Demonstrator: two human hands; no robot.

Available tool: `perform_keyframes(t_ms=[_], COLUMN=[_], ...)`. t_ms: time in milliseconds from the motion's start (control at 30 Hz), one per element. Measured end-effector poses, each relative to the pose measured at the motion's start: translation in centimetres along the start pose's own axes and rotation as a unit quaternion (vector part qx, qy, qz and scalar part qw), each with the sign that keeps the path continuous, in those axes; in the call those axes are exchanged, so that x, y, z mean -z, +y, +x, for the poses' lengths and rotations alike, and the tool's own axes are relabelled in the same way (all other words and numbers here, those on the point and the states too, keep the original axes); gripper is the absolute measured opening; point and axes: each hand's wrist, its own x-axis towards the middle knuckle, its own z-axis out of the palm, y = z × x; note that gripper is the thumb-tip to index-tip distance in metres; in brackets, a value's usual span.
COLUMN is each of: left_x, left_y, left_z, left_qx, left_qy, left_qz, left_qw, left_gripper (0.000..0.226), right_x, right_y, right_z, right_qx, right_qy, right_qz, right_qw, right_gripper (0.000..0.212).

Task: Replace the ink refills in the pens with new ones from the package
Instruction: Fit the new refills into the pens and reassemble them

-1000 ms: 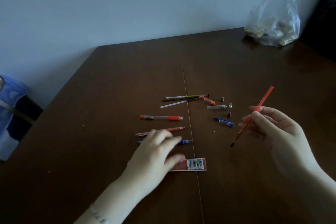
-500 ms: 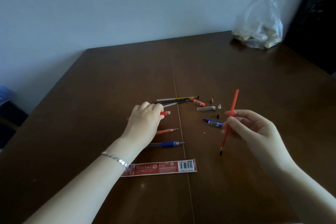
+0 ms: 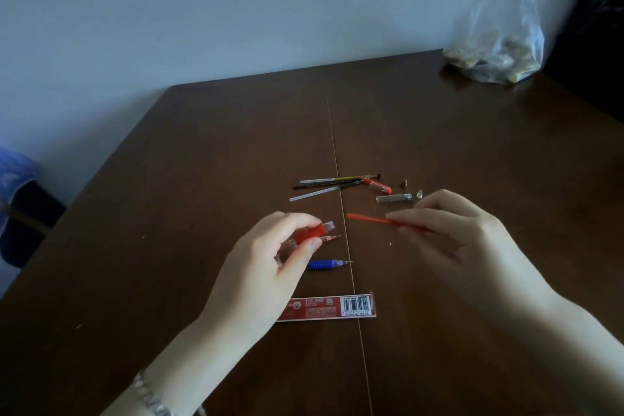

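Observation:
My left hand (image 3: 266, 267) grips a clear pen barrel with an orange grip (image 3: 312, 232), its open end pointing right. In my right hand (image 3: 452, 240) lies a thin red refill (image 3: 368, 219), held level with its free end pointing left toward the barrel; a small gap separates them. Below the barrel, a red pen (image 3: 329, 238) and a blue-grip pen (image 3: 327, 263) rest on the table, partly hidden by my left hand. The red refill package (image 3: 337, 307) with a barcode sits near the front.
Loose refills (image 3: 334, 181) and small pen parts, such as a red cap (image 3: 380, 186) and a clear clip piece (image 3: 393, 198), lie behind my hands. A clear plastic bag (image 3: 496, 44) stands at the back right corner of the brown table (image 3: 202, 162).
My left hand has lifted the orange-grip pen barrel off the table. My right hand swung the red refill from upright to level, pointing left at the barrel.

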Motion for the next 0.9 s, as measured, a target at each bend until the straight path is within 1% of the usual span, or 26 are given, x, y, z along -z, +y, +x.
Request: perform_keyframes(t_ms=[67, 233, 467, 533, 633, 733, 833, 867, 900], left_x=[-0.3, -0.5, -0.5, -0.5, -0.3, -0.4, -0.9, -1.1, -1.2], left_y=[0.1, 0.4, 0.8, 0.8, 0.8, 1.4, 2.2, 2.3, 2.3], left_z=[-0.2, -0.1, -0.1, -0.1, -0.2, -0.5, -0.8, -0.8, -0.9], left_qx=[-0.006, -0.01, -0.023, -0.019, -0.041, -0.087, -0.108, -0.107, -0.103], left_qy=[-0.004, -0.007, -0.014, -0.019, -0.028, -0.052, -0.06, -0.055, -0.044], left_qz=[0.003, -0.002, -0.011, -0.007, 0.04, 0.082, 0.079, 0.069, 0.058], left_qw=[1.0, 1.0, 1.0, 1.0, 0.998, 0.992, 0.989, 0.99, 0.992], left_gripper=[0.031, 0.034, 0.033, 0.033, 0.031, 0.026, 0.023, 0.022, 0.022], right_x=[0.0, 0.0, 0.0, 0.0, 0.3, 0.2, -0.7, -1.0, -0.9], right_y=[0.1, 0.2, 0.1, 0.0, 0.0, -0.4, -1.5, -1.6, -1.6], right_z=[-0.2, -0.4, -0.4, -0.4, -0.3, -0.2, -0.4, -0.3, -0.3], right_qx=[-0.003, -0.018, -0.012, -0.006, 0.02, 0.085, 0.15, 0.147, 0.116], right_qy=[-0.005, -0.016, -0.026, -0.039, -0.044, -0.038, -0.02, -0.003, 0.02], right_qz=[-0.002, -0.007, -0.005, -0.022, -0.11, -0.196, -0.194, -0.174, -0.144], right_qw=[1.0, 1.0, 1.0, 0.999, 0.993, 0.976, 0.969, 0.974, 0.983], right_gripper=[0.024, 0.026, 0.024, 0.027, 0.031, 0.032, 0.024, 0.025, 0.029])
